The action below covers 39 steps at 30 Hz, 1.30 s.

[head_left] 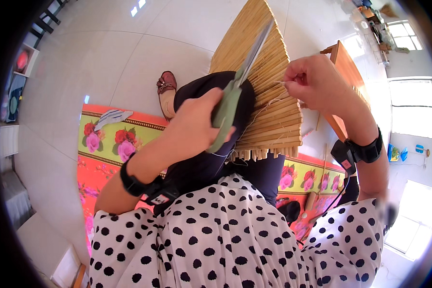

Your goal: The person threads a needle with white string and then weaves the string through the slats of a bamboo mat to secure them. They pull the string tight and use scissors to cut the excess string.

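Note:
My left hand (194,120) is closed round the green handles of a pair of scissors (228,108), whose blades point up and away, held above my knee and the mat. My right hand (317,81) is closed in a pinch on a thin white string (280,82) at the right edge of a straw-coloured mat of thin stalks (240,41). The mat lies across my lap and slants away from me. More loose string (264,109) trails over its near part towards the cut stalk ends. Whether the blades touch the mat, I cannot tell.
A red and yellow flowered cloth (98,165) spreads beneath me, with a striped rag (112,117) on its far left part. A wooden table or bench (350,67) stands at the right. Small tools lie on the cloth by my right side. Pale tiled floor (115,62) stretches ahead.

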Motion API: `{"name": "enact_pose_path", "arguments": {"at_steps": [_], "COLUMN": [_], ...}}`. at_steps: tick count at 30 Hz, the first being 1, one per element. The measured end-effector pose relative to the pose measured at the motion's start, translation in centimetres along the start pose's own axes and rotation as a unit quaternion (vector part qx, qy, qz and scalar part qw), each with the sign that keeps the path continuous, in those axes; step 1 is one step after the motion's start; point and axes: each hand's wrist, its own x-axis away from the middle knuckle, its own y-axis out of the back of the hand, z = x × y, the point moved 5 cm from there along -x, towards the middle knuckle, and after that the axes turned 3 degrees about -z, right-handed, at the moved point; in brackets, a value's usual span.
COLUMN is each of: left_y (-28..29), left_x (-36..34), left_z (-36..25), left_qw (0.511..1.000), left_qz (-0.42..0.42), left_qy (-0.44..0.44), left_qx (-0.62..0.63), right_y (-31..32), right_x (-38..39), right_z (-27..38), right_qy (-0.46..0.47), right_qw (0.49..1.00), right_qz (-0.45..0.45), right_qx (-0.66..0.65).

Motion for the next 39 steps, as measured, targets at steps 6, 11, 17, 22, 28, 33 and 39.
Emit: {"name": "enact_pose_path", "arguments": {"at_steps": [6,11,17,22,28,33,39], "left_y": [2.9,3.1,2.8,2.6,2.4,2.2,2.1], "left_x": [3.5,3.6,2.5,2.2,2.1,2.0,2.0], "left_z": [1.3,1.7,1.2,0.8,0.8,0.8,0.7], "left_qw": [0.965,0.952,0.947,0.947,0.95,0.948,0.944], "left_qz": [-0.007,0.006,0.029,0.037,0.028,0.032,0.051], "left_qy": [-0.079,-0.063,-0.082,-0.096,-0.109,-0.115,-0.107], "left_qx": [-0.251,-0.301,-0.308,-0.305,-0.292,-0.296,-0.307], "right_y": [-0.1,-0.3,-0.3,-0.7,-0.7,-0.6,-0.6], "right_x": [-0.4,-1.0,-1.4,-1.7,-1.6,-1.4,-1.3], "right_z": [-1.0,-1.3,-0.6,-0.5,-0.2,0.2,0.4], "right_qy": [-0.023,-0.039,-0.022,0.01,0.018,0.042,0.05], "right_qw": [0.997,0.996,0.996,0.998,0.998,0.997,0.997], "right_qz": [0.023,0.037,0.062,0.052,0.052,0.056,0.053], "right_qx": [-0.069,-0.068,-0.056,-0.035,-0.024,0.009,0.005]}}
